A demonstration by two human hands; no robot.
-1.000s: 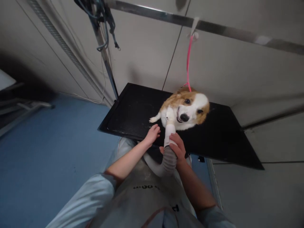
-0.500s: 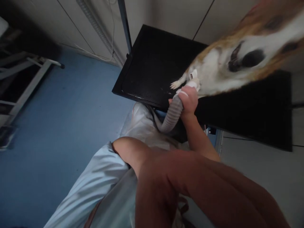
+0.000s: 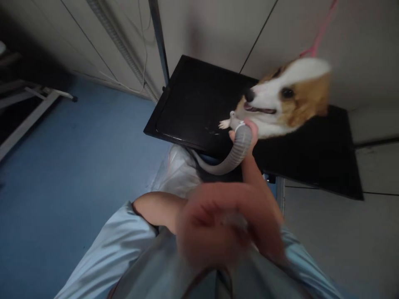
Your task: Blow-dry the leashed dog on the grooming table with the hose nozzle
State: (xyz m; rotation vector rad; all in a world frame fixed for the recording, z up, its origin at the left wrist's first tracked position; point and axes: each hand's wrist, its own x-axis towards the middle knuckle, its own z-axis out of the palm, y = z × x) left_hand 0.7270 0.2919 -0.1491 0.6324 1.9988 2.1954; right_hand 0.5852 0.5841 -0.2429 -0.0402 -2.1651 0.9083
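Observation:
My right hand (image 3: 254, 135) is wrapped around a grey ribbed hose (image 3: 238, 151) near its white end. That end is close to the chest and front paw of a brown and white dog (image 3: 280, 95). The dog is on a black table (image 3: 199, 95), its head turned left with the mouth slightly open. Low in the picture and near the camera is my left hand (image 3: 215, 220), its fingers bent but smeared. Whether it holds anything is unclear. The hose curves down past the table's near edge.
A pink leash (image 3: 322, 31) rises from behind the dog's head. A dark post (image 3: 158, 41) stands at the table's back left corner. Another grey hose (image 3: 116, 41) runs along the wall. White metal legs (image 3: 34, 112) stand on the blue floor at left.
The dog's head has turned left and sits lower in view, away from the upper right corner. My left hand's fingers have curled from a stretched pose. My right hand still holds the hose.

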